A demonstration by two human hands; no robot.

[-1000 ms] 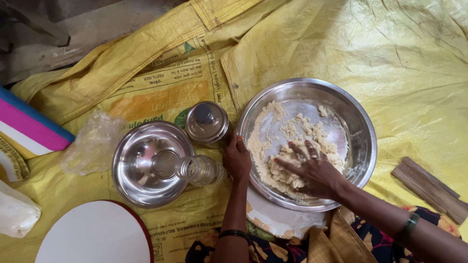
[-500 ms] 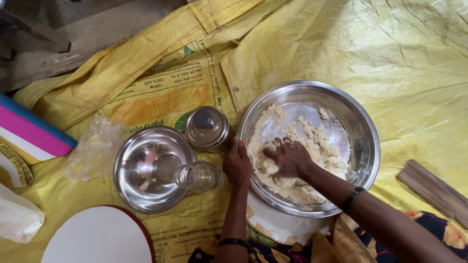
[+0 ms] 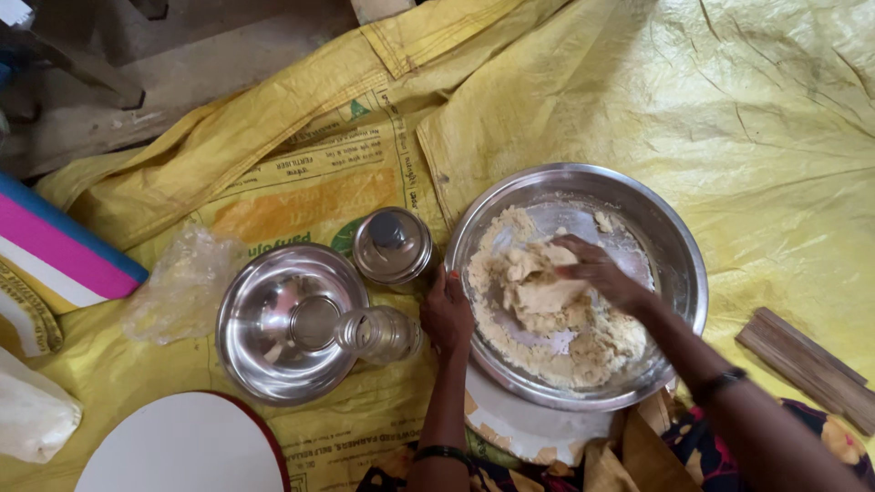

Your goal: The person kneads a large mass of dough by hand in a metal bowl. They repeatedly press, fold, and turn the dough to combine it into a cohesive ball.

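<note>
The right hand (image 3: pixel 597 273) is down inside the large steel bowl (image 3: pixel 679 251), fingers curled over a pale lump of dough (image 3: pixel 540 293) and pressing into it; the palm side is hidden, so how tightly it grips is hard to tell, though the fingers look wrapped around the lump, not spread flat. The dough sits left of centre in the bowl, ringed by loose, crumbly flour that clings to the near and left walls. The left hand (image 3: pixel 447 314) rests against the bowl's left rim, fingers closed on the edge to brace it.

Just left of that hand lies a small clear glass jar (image 3: pixel 378 333) on its side, touching a smaller steel bowl (image 3: pixel 246 351) that looks empty but for its reflections. Beyond them stands a round steel container with a lid (image 3: pixel 394 246). Everything sits on a yellow woven sheet (image 3: pixel 747 109) spread over the ground, with a white round board (image 3: pixel 182 446) at the near left and a strip of wood (image 3: pixel 807 364) at the near right.

To knead well here, the bracing hand should hold the rim firm (a thin bowl like this slides easily on plastic sheeting), while the working hand folds the lump over the dry crumbs and presses with the heel, gathering flour from the walls so none stays unmixed.
</note>
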